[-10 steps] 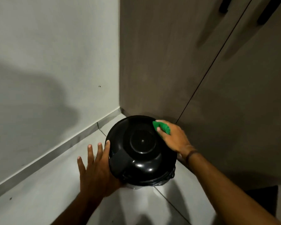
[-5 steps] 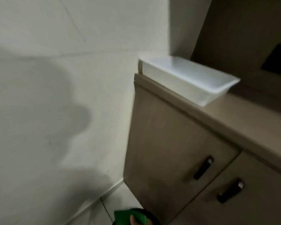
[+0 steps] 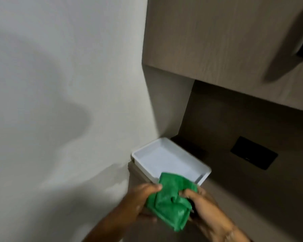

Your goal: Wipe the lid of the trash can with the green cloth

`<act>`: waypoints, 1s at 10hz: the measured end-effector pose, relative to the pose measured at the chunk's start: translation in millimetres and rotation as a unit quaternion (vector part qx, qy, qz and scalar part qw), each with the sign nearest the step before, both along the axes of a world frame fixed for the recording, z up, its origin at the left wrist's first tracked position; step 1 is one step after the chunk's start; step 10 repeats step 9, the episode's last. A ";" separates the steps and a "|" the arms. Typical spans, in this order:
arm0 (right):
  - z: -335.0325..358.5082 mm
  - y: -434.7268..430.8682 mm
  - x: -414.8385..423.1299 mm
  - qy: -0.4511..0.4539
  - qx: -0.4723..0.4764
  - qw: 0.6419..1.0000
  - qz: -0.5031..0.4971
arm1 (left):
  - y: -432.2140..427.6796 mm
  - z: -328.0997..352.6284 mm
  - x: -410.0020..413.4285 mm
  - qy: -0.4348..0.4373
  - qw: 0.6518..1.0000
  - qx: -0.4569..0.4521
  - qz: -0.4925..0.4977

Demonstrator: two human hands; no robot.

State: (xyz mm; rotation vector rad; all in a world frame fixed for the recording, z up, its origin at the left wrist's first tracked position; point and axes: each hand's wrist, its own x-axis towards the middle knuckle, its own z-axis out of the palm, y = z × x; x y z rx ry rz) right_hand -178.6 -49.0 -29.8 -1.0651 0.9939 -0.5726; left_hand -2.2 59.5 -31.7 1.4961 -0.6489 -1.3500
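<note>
The view has been raised from the trash can to the table. The crumpled green cloth [image 3: 171, 199] is gripped by the left hand [image 3: 143, 198] and right hand [image 3: 201, 203], just near of a white tray [image 3: 138, 158].

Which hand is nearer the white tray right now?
Left, narrowly. The left hand grips the green cloth just below the white tray; the right hand holds it slightly lower.
</note>
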 end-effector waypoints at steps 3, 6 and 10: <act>-2.5 -156.6 66.2 0.217 -0.031 0.975 -0.048 | -195.3 5.0 32.7 -0.303 0.944 0.130 -0.017; -39.6 -189.1 87.1 0.521 -0.232 0.821 0.040 | -246.4 -40.2 53.8 -0.493 0.827 0.253 -0.097; -17.3 -123.1 64.7 0.474 -0.433 0.766 0.033 | -174.4 -18.7 5.6 -0.716 0.691 0.068 -0.066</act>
